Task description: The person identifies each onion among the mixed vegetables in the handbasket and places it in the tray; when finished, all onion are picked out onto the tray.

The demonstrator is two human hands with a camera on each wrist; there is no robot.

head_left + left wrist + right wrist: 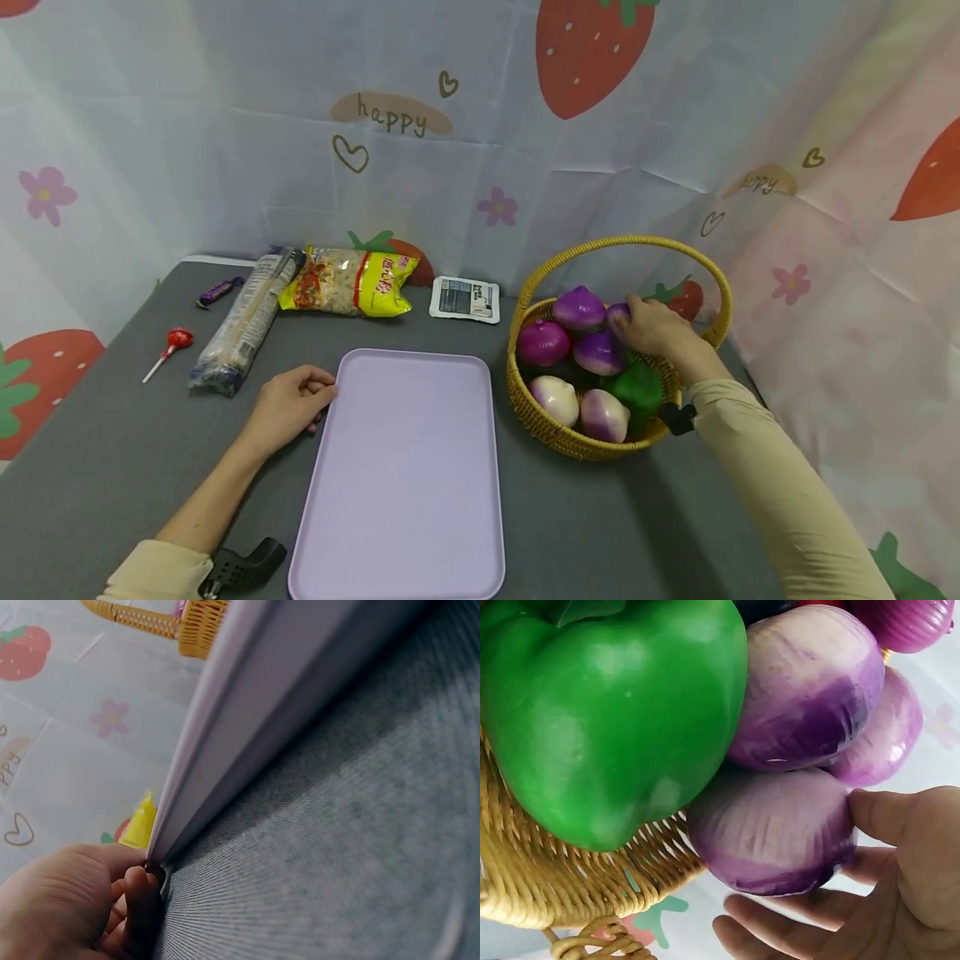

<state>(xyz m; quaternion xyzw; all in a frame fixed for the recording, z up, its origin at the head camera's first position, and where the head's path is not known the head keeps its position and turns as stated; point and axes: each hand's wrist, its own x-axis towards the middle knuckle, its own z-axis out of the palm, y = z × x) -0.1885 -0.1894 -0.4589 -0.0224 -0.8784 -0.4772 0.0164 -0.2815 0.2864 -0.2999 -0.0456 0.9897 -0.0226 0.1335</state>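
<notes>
My left hand [288, 407] is at the far left side of a lilac tray [408, 475], its thumb and fingers pinching the rim in the left wrist view. Over the back right of a yellow wicker basket [585, 450], my right hand [658, 329] holds a purple-and-white turnip [772, 832], thumb at its side and fingers curled around behind it. A green bell pepper [615, 727] lies beside that turnip. Several more turnips, among them a pale one [555, 400], and a red onion [543, 343] share the basket.
Behind the tray lie a yellow food bag [348, 282], a long clear packet [247, 321] and a small white packet [465, 299]. A red lollipop [178, 338] and a purple-wrapped candy [217, 292] are at far left. The basket's tall handle [630, 241] arches near my right arm.
</notes>
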